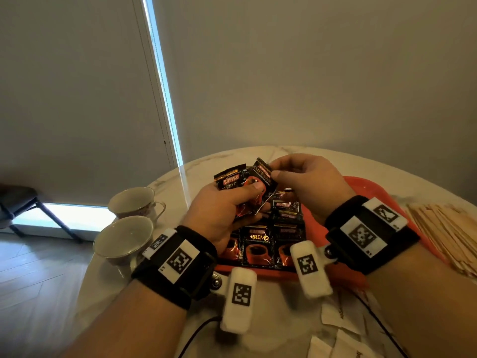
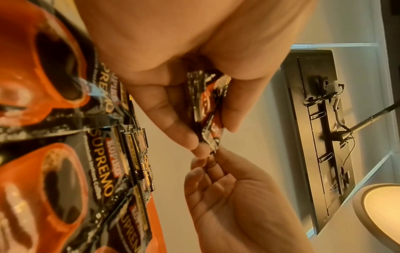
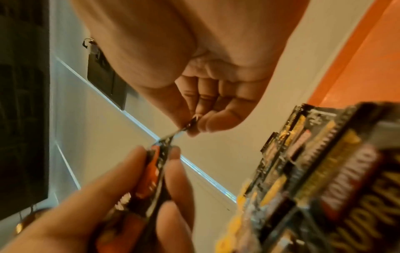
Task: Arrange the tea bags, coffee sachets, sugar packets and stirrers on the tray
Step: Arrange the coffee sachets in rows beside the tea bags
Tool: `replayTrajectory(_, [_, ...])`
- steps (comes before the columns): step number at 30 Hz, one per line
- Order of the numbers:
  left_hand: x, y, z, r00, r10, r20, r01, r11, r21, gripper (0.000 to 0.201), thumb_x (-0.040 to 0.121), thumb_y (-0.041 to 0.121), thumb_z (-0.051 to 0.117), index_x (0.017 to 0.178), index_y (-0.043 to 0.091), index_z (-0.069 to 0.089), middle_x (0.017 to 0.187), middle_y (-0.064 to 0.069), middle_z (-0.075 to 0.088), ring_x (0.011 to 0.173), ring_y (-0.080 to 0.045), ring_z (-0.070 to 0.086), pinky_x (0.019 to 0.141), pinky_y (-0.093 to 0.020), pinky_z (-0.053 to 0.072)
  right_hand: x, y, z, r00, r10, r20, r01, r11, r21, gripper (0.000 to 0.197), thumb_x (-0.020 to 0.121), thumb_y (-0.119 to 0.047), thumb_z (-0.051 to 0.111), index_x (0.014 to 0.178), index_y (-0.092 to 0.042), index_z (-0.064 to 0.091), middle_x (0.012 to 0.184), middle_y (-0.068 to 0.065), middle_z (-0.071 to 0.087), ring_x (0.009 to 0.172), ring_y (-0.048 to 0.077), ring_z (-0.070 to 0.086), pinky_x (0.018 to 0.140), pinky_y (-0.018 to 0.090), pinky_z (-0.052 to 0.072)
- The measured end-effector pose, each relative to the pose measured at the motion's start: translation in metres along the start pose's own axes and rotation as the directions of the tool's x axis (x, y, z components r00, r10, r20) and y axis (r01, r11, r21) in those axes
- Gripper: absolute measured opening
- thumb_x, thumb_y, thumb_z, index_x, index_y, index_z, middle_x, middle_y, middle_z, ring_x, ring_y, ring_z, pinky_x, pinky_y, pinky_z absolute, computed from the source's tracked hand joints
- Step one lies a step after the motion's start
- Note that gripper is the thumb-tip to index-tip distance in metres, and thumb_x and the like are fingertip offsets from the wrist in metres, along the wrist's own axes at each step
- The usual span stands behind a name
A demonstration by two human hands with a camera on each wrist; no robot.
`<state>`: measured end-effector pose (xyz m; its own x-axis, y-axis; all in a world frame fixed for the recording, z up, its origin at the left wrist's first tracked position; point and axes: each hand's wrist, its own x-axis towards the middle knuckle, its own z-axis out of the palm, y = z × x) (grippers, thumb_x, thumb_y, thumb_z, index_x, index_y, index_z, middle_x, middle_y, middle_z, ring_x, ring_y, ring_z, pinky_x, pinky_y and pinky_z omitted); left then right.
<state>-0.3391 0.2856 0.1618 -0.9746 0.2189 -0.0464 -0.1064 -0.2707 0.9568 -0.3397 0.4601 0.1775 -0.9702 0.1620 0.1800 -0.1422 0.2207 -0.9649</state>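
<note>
The left hand (image 1: 219, 205) grips a small fan of Kopiko coffee sachets (image 1: 233, 180), thumb pressed flat across their fronts and fingers curled behind, so the bundle is clamped at its lower half. The right hand (image 1: 307, 179) pinches the top corner of one sachet (image 1: 263, 171) between thumb and forefinger, the other fingers loosely curled and holding nothing else. Both hands hover above the orange tray (image 1: 366, 189), where more sachets (image 1: 258, 244) already lie flat, side by side and partly overlapping.

These packets look light, thin and crinkly, with glossy film that is likely slippery when stacked; several held together could slide over each other. The crimped, serrated end seal seems the best place to pinch, being stiffer and flatter than the powder-filled belly. A gentle grip should do, since squeezing the middle only shifts the contents.

Beside the tray lie wooden stirrers (image 1: 446, 228) to the right, white paper packets (image 1: 340, 319) near the person, and two teacups (image 1: 129, 220) to the left.
</note>
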Motion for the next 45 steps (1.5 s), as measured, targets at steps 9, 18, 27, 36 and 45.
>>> replayTrajectory(9, [0.006, 0.011, -0.009, 0.973, 0.055, -0.225, -0.096, 0.980, -0.175, 0.007, 0.099, 0.016, 0.065, 0.100, 0.009, 0.062, 0.062, -0.001, 0.072, 0.064, -0.021, 0.074, 0.048, -0.025, 0.055, -0.001, 0.004, -0.008, 0.963, 0.264, 0.043, -0.255, 0.954, -0.155, 0.012, 0.086, -0.002, 0.070, 0.087, -0.011, 0.077, 0.086, 0.011, 0.067, 0.059, 0.014, 0.050, 0.051, 0.028, 0.038])
replayTrajectory(18, [0.008, 0.009, -0.009, 0.969, 0.064, -0.239, -0.110, 0.977, -0.182, 0.011, 0.097, 0.014, 0.063, 0.105, 0.007, 0.062, 0.073, -0.008, 0.073, 0.067, -0.025, 0.076, 0.049, -0.027, 0.055, -0.008, 0.006, 0.007, 0.961, 0.256, 0.108, -0.183, 0.874, -0.449, 0.007, 0.086, -0.018, 0.077, 0.084, -0.024, 0.080, 0.063, -0.014, 0.067, 0.062, 0.005, 0.056, 0.052, 0.020, 0.040])
replayTrajectory(27, [0.008, 0.008, -0.008, 0.977, 0.044, -0.208, -0.077, 0.985, -0.152, 0.010, 0.099, 0.016, 0.064, 0.106, 0.010, 0.061, 0.099, -0.017, 0.073, 0.074, -0.026, 0.079, 0.057, -0.030, 0.059, -0.012, 0.001, 0.011, 0.966, 0.222, 0.132, -0.114, 0.826, -0.553, 0.008, 0.089, -0.021, 0.076, 0.093, -0.026, 0.080, 0.087, -0.015, 0.069, 0.084, 0.000, 0.058, 0.064, 0.020, 0.043])
replayTrajectory(36, [0.008, 0.005, -0.007, 0.979, 0.058, -0.196, -0.081, 0.991, -0.107, 0.008, 0.099, 0.016, 0.067, 0.106, 0.014, 0.064, 0.096, -0.013, 0.075, 0.079, -0.025, 0.079, 0.060, -0.032, 0.063, -0.013, 0.001, 0.010, 0.967, 0.217, 0.132, -0.100, 0.803, -0.588, 0.006, 0.089, -0.030, 0.076, 0.091, -0.030, 0.081, 0.083, -0.017, 0.069, 0.082, -0.001, 0.058, 0.064, 0.020, 0.043])
replayTrajectory(45, [0.011, -0.003, -0.008, 0.987, 0.072, -0.143, -0.074, 0.997, -0.008, 0.006, 0.095, 0.019, 0.074, 0.101, 0.017, 0.073, 0.083, 0.002, 0.078, 0.069, -0.010, 0.075, 0.060, -0.027, 0.059, -0.008, -0.002, 0.005, 0.980, 0.183, 0.072, -0.124, 0.859, -0.497, 0.012, 0.093, -0.038, 0.070, 0.095, -0.029, 0.079, 0.090, -0.008, 0.072, 0.077, 0.007, 0.060, 0.059, 0.022, 0.041])
